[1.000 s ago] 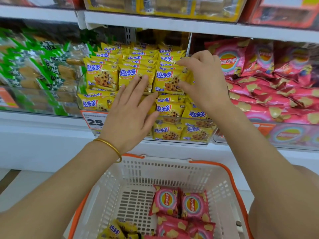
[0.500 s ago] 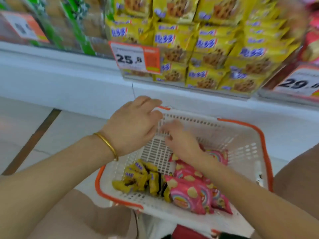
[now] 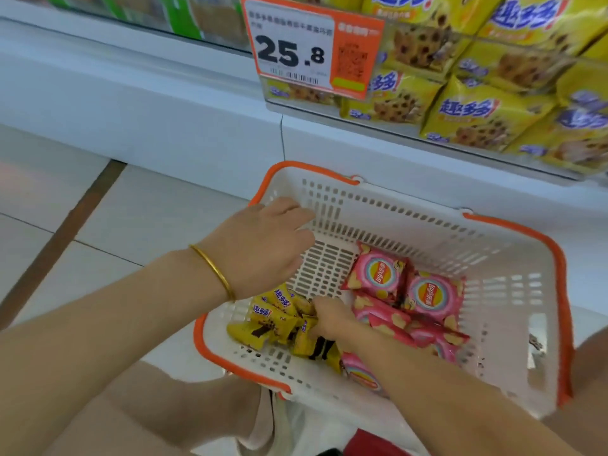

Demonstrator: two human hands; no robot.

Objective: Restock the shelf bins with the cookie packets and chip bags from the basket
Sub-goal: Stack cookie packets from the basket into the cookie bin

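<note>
cookie packets [image 3: 269, 320]: near-left floor of basket [image 3: 513, 291] | right hand [image 3: 329, 319]: fingers curled, grasping them | chip bags [image 3: 404, 291]: just right | left hand [image 3: 263, 245]: relaxed, holding nothing, above far-left corner | price tag [image 3: 296, 47]: far, on shelf

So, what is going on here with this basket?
A person is restocking snacks from a white basket. The right hand is down among the yellow cookie packets in it; whether it already grips one is unclear. The left hand hovers over the basket's far left corner, holding nothing. Pink chip bags lie beside the cookies. The shelf bin above is full of the same kind of cookie packets.
</note>
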